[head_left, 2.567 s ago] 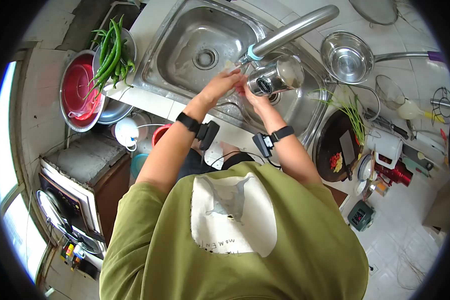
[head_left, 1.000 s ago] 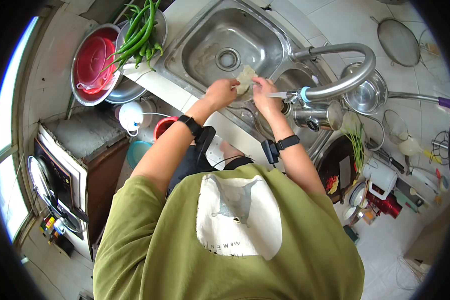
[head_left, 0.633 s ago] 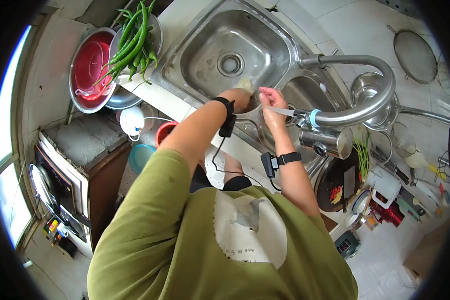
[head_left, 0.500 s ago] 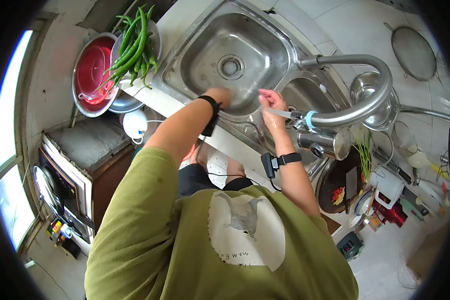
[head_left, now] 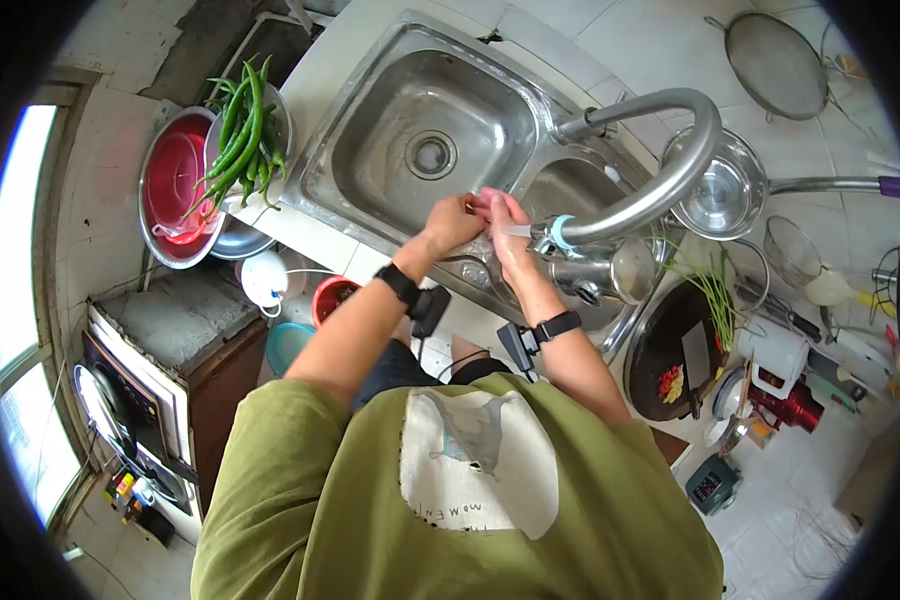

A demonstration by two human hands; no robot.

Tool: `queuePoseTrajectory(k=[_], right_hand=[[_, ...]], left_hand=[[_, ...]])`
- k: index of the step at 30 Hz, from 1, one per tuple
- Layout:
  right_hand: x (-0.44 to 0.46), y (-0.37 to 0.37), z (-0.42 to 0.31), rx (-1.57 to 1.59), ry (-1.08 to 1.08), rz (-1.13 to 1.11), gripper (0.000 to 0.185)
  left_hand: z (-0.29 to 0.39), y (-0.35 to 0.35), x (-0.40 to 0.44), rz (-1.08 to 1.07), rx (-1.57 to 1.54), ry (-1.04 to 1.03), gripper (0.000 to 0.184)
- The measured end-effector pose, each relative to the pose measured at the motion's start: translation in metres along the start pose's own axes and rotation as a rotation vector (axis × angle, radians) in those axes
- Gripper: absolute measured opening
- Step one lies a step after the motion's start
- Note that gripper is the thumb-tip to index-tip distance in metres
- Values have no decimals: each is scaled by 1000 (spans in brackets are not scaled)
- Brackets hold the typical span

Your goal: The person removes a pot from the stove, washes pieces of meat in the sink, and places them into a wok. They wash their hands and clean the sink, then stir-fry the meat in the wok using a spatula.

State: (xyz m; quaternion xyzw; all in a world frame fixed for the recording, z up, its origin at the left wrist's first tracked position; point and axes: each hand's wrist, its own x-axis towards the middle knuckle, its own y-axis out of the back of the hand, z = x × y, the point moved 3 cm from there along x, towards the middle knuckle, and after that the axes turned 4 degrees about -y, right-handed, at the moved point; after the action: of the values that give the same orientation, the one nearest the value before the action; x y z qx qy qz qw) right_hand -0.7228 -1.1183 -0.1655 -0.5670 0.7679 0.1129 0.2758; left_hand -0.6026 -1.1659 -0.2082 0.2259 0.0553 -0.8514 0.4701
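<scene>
My left hand (head_left: 453, 224) is curled closed over the near rim of the large sink basin (head_left: 370, 130), its fingertips against those of my right hand (head_left: 507, 238). Whatever lies between its fingers is hidden. Fingers stretched out and palm turned inward, my right hand is open and looks wet. A stream of water from the faucet (head_left: 660, 215) runs onto it near the wrist. Below both hands, part of the sink edge is wet. A black band with a small box is strapped to each wrist.
Green chili peppers (head_left: 240, 140) fill a bowl at the left, beside a red basin (head_left: 175, 175). Right of the faucet stand a steel pot (head_left: 720, 190) and a round dark board (head_left: 655, 345) with a cleaver (head_left: 697, 360), chopped bits and green stalks (head_left: 710, 300).
My left hand has moved right and now meets my right hand. The view has shifted, and a red bowl and a teal basin below the counter now show.
</scene>
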Motion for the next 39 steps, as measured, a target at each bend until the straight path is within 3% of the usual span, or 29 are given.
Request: queuePoseTrajectory(k=[1,2,3,4,6,7,8,9,11,12,14,15,17,19,20,21,23,26,27,28,29,32,34,37,39], right_hand=[[2,1,3,3,1,10,37],[5,3,4,-29,79,51,35],[4,6,4,-62,159,96,34],[-6,1,-8,15,65,141,30],[-12,-2,-7,41,127,206,29],[-16,-3,-1,107,14,221,28],[-19,1,0,142,-40,231,28],[-20,7,8,178,-94,242,27],[-15,19,7,240,107,168,26],[-10,25,9,316,151,158,25],[-1,54,18,523,51,81,21],[-16,52,-2,471,28,-12,19],[-1,70,26,460,24,13,18],[0,69,27,424,37,32,14],[-2,71,31,440,-16,103,13],[-9,69,32,454,-74,179,12],[-19,62,23,379,-106,262,11],[-21,65,4,437,35,367,19],[-27,62,-26,544,106,361,11],[-34,58,-57,651,179,349,15],[-28,73,-68,607,203,187,19],[-80,43,-149,585,250,141,31],[-83,41,-151,548,228,176,34],[-77,35,-147,121,433,-1,47],[-77,8,-149,307,399,40,34]], left_hand=[[21,-2,-11,119,70,15,32],[27,-9,-18,103,70,12,32],[30,-15,-23,182,-116,56,36],[34,-21,-28,257,-303,104,40],[40,-31,-33,295,-261,134,43],[41,-31,-36,356,-219,166,46],[31,-30,-29,344,52,107,51],[38,-29,-32,336,54,101,51],[59,-32,-35,124,607,-59,52],[65,-34,-37,93,698,-85,49],[35,-43,-26,135,673,-104,46],[32,-44,-26,180,647,-113,43],[20,-44,-21,98,521,29,45],[14,-35,-19,193,395,-197,47],[6,-32,-17,289,67,-151,43],[5,-27,-15,296,69,-143,43],[6,-25,-10,126,532,-14,45],[14,-21,-8,101,513,96,33],[12,-20,-8,100,520,113,34],[15,-19,-10,110,511,121,34],[22,-16,-13,65,572,137,39],[20,-13,-11,58,608,165,43],[20,-12,-10,82,568,198,40],[23,-12,-10,25,570,190,37],[13,-6,-2,22,510,142,38]])
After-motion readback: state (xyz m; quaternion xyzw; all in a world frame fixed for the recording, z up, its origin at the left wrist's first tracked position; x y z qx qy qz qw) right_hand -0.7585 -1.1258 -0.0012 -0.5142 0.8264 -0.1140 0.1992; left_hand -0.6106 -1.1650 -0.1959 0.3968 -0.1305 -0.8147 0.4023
